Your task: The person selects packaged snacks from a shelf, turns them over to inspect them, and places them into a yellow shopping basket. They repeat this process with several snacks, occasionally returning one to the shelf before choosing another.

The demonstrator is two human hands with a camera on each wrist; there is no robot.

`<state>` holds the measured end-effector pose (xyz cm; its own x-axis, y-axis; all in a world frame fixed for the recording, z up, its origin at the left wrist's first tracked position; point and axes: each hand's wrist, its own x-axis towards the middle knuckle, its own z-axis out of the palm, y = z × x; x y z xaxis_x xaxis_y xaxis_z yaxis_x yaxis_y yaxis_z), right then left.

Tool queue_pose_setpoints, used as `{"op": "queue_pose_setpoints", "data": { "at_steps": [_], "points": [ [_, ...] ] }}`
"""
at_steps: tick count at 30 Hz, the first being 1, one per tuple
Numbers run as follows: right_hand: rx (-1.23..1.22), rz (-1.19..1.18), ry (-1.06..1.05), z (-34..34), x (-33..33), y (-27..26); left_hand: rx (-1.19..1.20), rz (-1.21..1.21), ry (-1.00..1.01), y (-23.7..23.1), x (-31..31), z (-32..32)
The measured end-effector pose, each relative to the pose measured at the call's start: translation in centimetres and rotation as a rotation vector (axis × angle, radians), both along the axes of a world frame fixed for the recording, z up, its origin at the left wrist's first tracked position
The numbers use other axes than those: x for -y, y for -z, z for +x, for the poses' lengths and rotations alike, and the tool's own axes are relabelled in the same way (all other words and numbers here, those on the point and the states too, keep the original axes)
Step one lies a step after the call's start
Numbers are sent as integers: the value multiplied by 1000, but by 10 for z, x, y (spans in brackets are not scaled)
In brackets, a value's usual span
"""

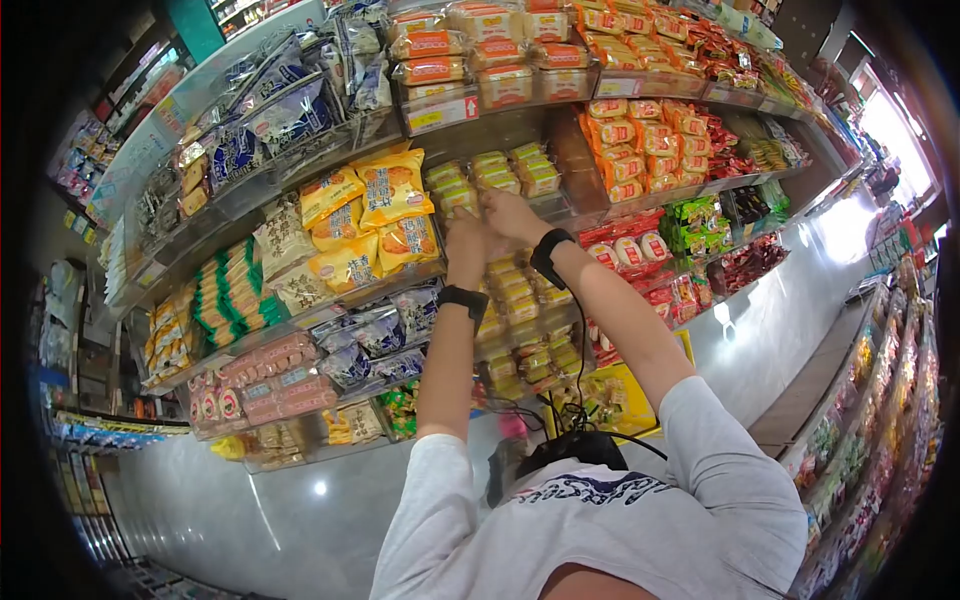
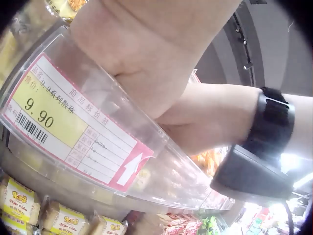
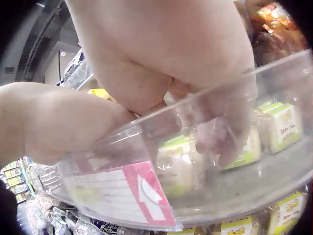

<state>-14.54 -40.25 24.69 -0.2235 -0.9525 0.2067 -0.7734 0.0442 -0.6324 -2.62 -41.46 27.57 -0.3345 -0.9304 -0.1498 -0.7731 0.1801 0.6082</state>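
Note:
Both hands reach into a clear bin of wrapped cakes with green-and-white labels (image 1: 495, 172) on the middle shelf. My left hand (image 1: 466, 240) is at the bin's left side, its fingertips right by the cakes. In the left wrist view its fingers are hidden behind the palm, above the clear bin wall (image 2: 161, 147). Close beside it, my right hand (image 1: 512, 216) reaches over the front wall. In the right wrist view its fingers (image 3: 222, 139) bend down among the wrapped cakes (image 3: 177, 164), seen through the plastic. I cannot tell whether either hand grips one.
Yellow snack bags (image 1: 375, 215) fill the bin on the left, orange-wrapped packets (image 1: 650, 145) the one up on the right. A price card (image 2: 73, 125) hangs on the bin front. More cakes (image 1: 520, 300) lie on the tier below. A cable (image 1: 582, 350) trails from the right wrist strap.

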Motion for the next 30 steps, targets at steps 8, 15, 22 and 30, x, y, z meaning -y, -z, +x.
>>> {"op": "queue_pose_setpoints", "data": {
  "at_steps": [8,15,22,30],
  "points": [
    [120,288,-127,-9,12,12,116,18,89,-2,-2,2],
    [259,415,-203,-5,-1,-12,71,57,65,-5,-3,2],
    [533,468,-251,-11,1,-4,76,87,119,1,4,2],
    [342,405,-275,-12,0,-3,163,129,188,-7,2,3]
  ]
}}
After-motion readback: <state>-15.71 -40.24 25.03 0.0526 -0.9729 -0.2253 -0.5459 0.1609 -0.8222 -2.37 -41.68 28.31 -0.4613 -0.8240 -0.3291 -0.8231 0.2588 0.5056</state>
